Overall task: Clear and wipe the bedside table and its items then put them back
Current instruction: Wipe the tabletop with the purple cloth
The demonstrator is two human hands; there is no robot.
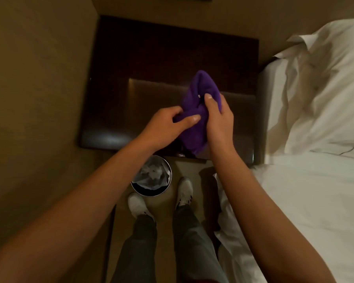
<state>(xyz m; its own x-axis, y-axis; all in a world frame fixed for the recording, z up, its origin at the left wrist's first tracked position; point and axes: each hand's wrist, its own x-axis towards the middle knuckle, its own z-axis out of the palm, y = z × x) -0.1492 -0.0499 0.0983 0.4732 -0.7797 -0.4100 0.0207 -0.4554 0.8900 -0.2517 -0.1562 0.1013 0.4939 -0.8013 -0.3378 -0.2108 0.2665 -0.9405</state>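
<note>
A purple cloth (pixel 200 88) is bunched up above the front half of the dark wooden bedside table (pixel 141 78). My right hand (pixel 219 119) grips the cloth from the right, thumb pressed on its upper part. My left hand (pixel 168 125) pinches the cloth's lower left fold between thumb and fingers. The cloth's tail hangs down past the table's front edge. No items stand on the tabletop that I can see.
A bed with white sheets (pixel 315 180) and a pillow (pixel 325 78) lies right against the table. A round bin (pixel 151 176) lined with a plastic bag stands on the floor by my white shoes (pixel 137 205). A beige wall runs along the left.
</note>
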